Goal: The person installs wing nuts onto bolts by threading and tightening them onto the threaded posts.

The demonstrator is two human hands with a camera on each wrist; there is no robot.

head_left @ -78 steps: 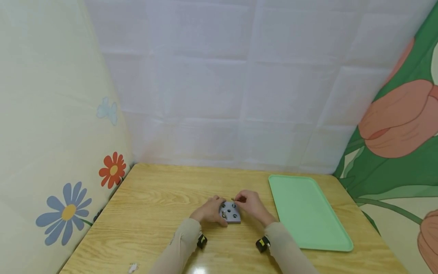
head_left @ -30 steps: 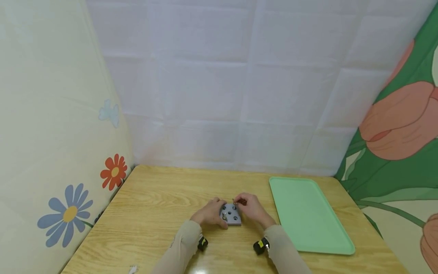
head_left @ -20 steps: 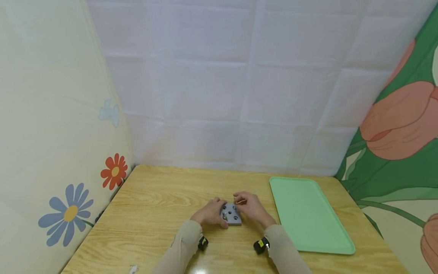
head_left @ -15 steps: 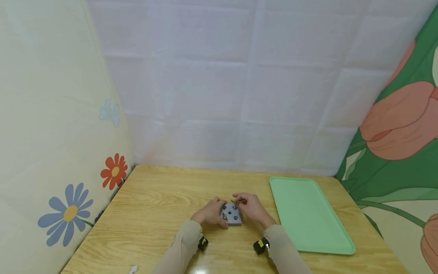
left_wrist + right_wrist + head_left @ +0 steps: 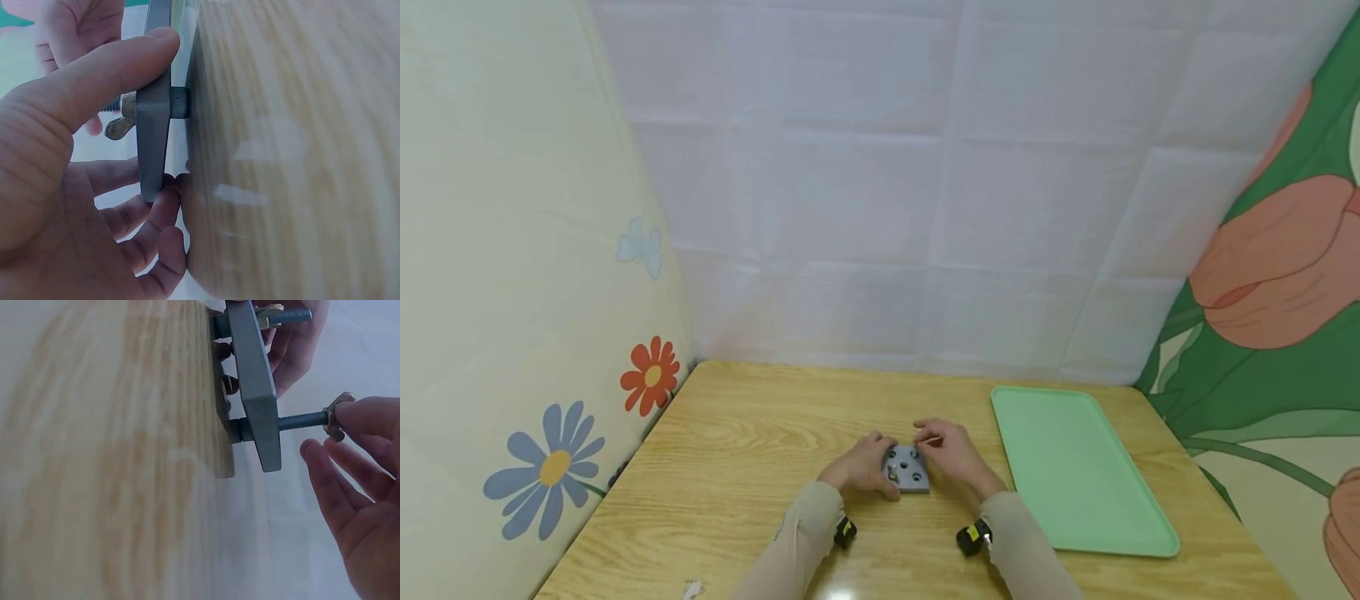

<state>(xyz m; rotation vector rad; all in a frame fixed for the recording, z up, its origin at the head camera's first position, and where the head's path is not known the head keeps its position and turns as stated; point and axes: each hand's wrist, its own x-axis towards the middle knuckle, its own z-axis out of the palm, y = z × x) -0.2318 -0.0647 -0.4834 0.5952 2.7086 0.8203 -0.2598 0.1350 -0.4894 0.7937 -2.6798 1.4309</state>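
Note:
A grey metal plate [image 5: 904, 477] with several holes stands slightly raised on bolt heads above the wooden table. My left hand [image 5: 859, 467] grips its left side, thumb on top and fingertips at the edge below. Beside that thumb, a wing nut [image 5: 127, 107] sits down against the plate on one bolt. At the far right corner, a second threaded bolt [image 5: 302, 421] sticks up through the plate. Another brass-coloured wing nut [image 5: 338, 417] is at this bolt's top end, pinched by my right hand [image 5: 953, 455]. Its remaining fingers are spread beside the bolt.
A light green tray [image 5: 1078, 467] lies to the right of my right hand. A small white scrap [image 5: 692, 589] lies at the table's near left. White cloth [image 5: 850, 208] hangs behind the table, with patterned cloth on both sides.
My right fingers have shifted around the wing nut at the far right bolt, and its wings, seen sideways half a second ago, are now mostly covered. The left hand and plate stay put.

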